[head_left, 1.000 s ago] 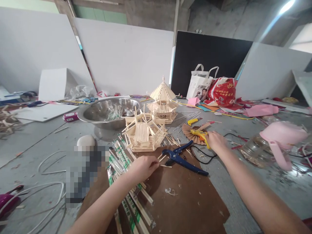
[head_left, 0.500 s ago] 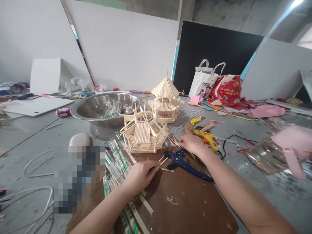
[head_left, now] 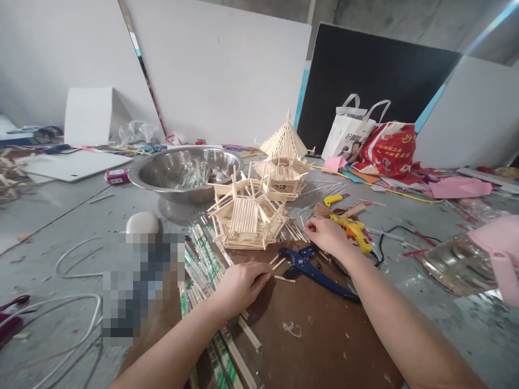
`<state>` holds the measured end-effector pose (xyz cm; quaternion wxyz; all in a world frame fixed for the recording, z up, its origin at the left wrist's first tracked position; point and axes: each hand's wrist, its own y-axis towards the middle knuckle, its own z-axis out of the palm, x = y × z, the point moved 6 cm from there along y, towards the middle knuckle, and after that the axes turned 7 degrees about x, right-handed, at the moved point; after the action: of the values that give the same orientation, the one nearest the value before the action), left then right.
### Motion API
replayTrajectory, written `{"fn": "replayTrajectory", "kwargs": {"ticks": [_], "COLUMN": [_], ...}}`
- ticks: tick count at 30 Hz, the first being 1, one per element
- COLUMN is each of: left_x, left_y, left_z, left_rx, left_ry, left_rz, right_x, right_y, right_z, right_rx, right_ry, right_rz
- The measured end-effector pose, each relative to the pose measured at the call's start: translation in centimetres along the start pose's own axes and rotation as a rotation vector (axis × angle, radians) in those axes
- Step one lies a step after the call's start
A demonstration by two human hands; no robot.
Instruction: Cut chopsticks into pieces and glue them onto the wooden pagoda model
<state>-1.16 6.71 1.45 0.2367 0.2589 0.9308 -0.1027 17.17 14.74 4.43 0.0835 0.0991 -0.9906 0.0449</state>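
Note:
My left hand (head_left: pixel 242 286) is closed in a pinch over the brown board, with a short wooden stick (head_left: pixel 278 265) at its fingertips. My right hand (head_left: pixel 326 236) has its fingers pressed together around the end of a thin stick (head_left: pixel 302 221), beside a small pile of cut sticks (head_left: pixel 294 231). Between the hands lies a blue-handled cutter (head_left: pixel 314 270). A half-built stick model (head_left: pixel 245 216) with a slatted sloping panel stands just beyond. Behind it is a stick pavilion (head_left: pixel 285 141) with a pointed roof. Wrapped chopsticks (head_left: pixel 206 254) lie under and beside my left forearm.
A steel basin (head_left: pixel 140 178) with wrapped sticks stands at the back left. Right of my right hand is a yellow glue gun (head_left: pixel 357 233) with a black cord. A pink-topped clear jug (head_left: pixel 450 265) is at far right; bags (head_left: pixel 389 148) stand behind. White cable (head_left: pixel 97 302) loops left.
The view has swung slightly left, so everything sits further right. My right fingers have lifted a little from the pile, with a stick end now showing. My left hand stays nearly in place.

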Motion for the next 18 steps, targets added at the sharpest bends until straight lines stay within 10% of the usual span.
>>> {"fn": "replayTrajectory", "kwargs": {"ticks": [18], "left_x": [-1.9], "left_y": [2.4], "left_z": [1.0], "left_rx": [0.045], "left_ry": [0.389], "left_rz": [-0.147], "right_x": [0.6], "right_y": [-1.2], "right_z": [1.1], "right_rx": [-0.049], "right_ry": [-0.072], "right_rz": [-0.047]}}
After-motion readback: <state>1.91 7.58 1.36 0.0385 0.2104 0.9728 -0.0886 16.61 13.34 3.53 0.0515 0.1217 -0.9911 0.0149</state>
